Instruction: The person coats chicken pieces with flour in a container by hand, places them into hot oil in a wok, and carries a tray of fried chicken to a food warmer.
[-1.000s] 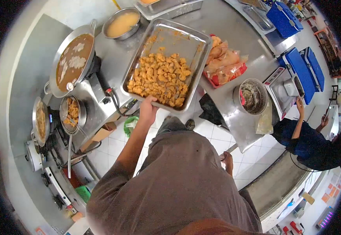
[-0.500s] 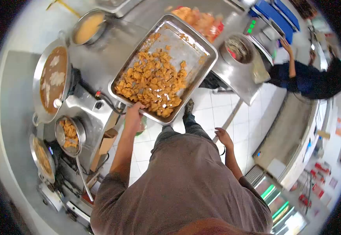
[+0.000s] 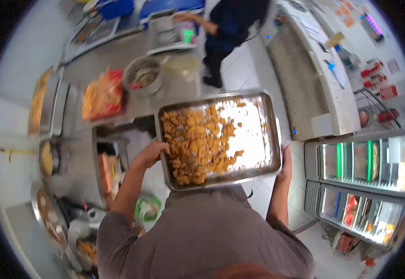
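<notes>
A rectangular metal tray (image 3: 257, 163) is held level in front of my body between both hands. Golden-brown fried pieces (image 3: 195, 144) lie heaped over its left half, while the right half is mostly bare shiny metal with a few crumbs. My left hand (image 3: 152, 154) is closed on the tray's left rim, thumb on top, the other fingers hidden beneath. On the opposite side, my right hand (image 3: 285, 162) grips the right rim near its lower corner; most of its fingers are hidden behind the edge.
Beyond the tray stands a steel counter (image 3: 79, 69) bearing a metal pot (image 3: 155, 88), a red-and-orange bag (image 3: 102, 97) and a scale (image 3: 165, 35). A person in dark clothes (image 3: 230, 32) reaches to the scale. A wok (image 3: 49, 218) is lower left; lit display fridges (image 3: 365, 160) stand right.
My body has turned right, away from the woks. The tray has come closer and levelled, its pieces now toward the left. My right hand has risen from my side onto the tray's right rim.
</notes>
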### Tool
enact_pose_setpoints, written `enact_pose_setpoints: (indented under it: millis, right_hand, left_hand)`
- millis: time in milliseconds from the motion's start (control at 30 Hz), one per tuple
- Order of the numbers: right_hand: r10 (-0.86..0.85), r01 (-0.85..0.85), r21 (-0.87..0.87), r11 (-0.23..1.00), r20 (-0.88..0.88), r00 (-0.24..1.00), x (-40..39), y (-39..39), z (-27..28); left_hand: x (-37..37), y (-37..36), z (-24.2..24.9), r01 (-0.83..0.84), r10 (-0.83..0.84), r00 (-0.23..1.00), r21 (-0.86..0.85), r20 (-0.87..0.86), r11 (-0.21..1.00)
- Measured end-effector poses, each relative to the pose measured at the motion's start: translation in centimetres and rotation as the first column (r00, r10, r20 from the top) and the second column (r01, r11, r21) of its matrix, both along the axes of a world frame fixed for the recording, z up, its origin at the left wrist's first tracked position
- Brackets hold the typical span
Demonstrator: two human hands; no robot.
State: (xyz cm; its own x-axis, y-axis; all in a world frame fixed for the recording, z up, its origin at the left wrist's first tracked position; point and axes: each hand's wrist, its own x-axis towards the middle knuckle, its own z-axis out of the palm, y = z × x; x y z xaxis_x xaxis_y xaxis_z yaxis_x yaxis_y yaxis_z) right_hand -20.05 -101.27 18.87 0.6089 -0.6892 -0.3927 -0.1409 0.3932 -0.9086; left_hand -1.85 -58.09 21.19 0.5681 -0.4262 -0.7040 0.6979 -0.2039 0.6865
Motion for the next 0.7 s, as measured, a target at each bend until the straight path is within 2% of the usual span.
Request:
enact_pose_setpoints:
  millis: [67, 100, 133, 167, 200, 267, 300, 333, 400, 433, 500, 533, 567, 633, 667, 700]
  right_hand:
    - [0.344, -0.345, -0.202, 0.917, -0.043, 0.938, -3.2, -6.6, 1.7]
    - [0.48, -0.482, -0.145, 0.864, -0.053, 0.876, -3.5, -10.0, 3.4]
    - [0.4, -0.408, -0.145, 0.901, -0.084, 0.913, -4.1, -12.2, 3.9]
    - [0.331, -0.347, -0.194, 0.918, -0.109, 0.937, -5.4, -12.3, 2.9]
    - [0.263, -0.292, -0.235, 0.927, -0.145, 0.954, -6.3, -14.3, 2.2]
    - [-0.005, -0.01, -0.127, 0.992, -0.122, 0.993, -6.6, -17.6, 1.8]
    - [-0.1, 0.093, -0.078, 0.993, -0.091, 0.991, -5.9, -18.7, 2.0]
    - [-0.162, 0.161, -0.045, 0.986, -0.026, 0.986, -5.2, -20.4, 1.2]
    - [-0.149, 0.149, -0.04, 0.988, -0.007, 0.989, -4.4, -24.1, -2.2]
    - [-0.118, 0.119, -0.035, 0.992, 0.017, 0.993, -3.5, -25.3, -2.7]
    - [-0.056, 0.058, -0.031, 0.998, 0.065, 0.996, 0.0, -28.1, -3.2]
    - [-0.093, 0.093, 0.001, 0.996, 0.077, 0.993, 2.2, -29.2, -3.2]
    - [-0.134, 0.132, 0.036, 0.991, 0.084, 0.987, 4.4, -29.9, -3.1]
    - [-0.209, 0.204, 0.058, 0.977, 0.117, 0.971, 9.1, -33.1, -3.2]
    - [-0.249, 0.242, 0.068, 0.968, 0.121, 0.961, 11.3, -35.2, -3.6]
    - [-0.287, 0.279, 0.079, 0.957, 0.122, 0.95, 13.0, -36.6, -4.0]
  left_hand:
    - [2.1, -9.1, 2.1, 0.13, -0.131, 0.991, 0.018, 0.006, 0.991]
    - [3.0, -13.3, 2.2, 0.164, -0.164, 0.986, 0.045, 0.0, 0.985]
    - [4.0, -17.1, 2.2, 0.194, -0.194, 0.981, 0.072, -0.007, 0.978]
    - [5.5, -17.8, -1.2, 0.266, -0.267, 0.963, 0.048, 0.032, 0.963]
    - [6.4, -20.9, -1.6, 0.27, -0.269, 0.963, -0.004, 0.011, 0.963]
    - [7.9, -27.9, -1.4, 0.263, -0.268, 0.962, -0.102, -0.046, 0.959]
    - [8.3, -31.0, 0.2, 0.261, -0.266, 0.963, -0.118, -0.031, 0.958]
    - [9.7, -33.3, -0.5, 0.188, -0.216, 0.973, -0.254, -0.085, 0.949]
    - [12.6, -36.0, -2.8, 0.02, -0.138, 0.969, -0.496, -0.203, 0.868]
    - [13.4, -37.7, -1.8, -0.055, -0.102, 0.961, -0.539, -0.256, 0.84]
    - [17.4, -39.0, -6.2, -0.025, -0.117, 0.968, -0.547, -0.224, 0.837]
    - [19.1, -39.4, -7.9, -0.01, -0.126, 0.97, -0.55, -0.209, 0.835]
    - [19.9, -40.7, -7.1, -0.086, -0.018, 0.971, -0.416, -0.24, 0.905]
    - [24.8, -43.6, -10.3, 0.05, -0.073, 0.995, -0.303, -0.065, 0.952]
    - [26.3, -44.6, -13.3, 0.101, -0.103, 0.994, -0.075, -0.026, 0.992]
    - [27.3, -45.1, -16.4, 0.135, -0.138, 0.99, 0.158, 0.007, 0.978]
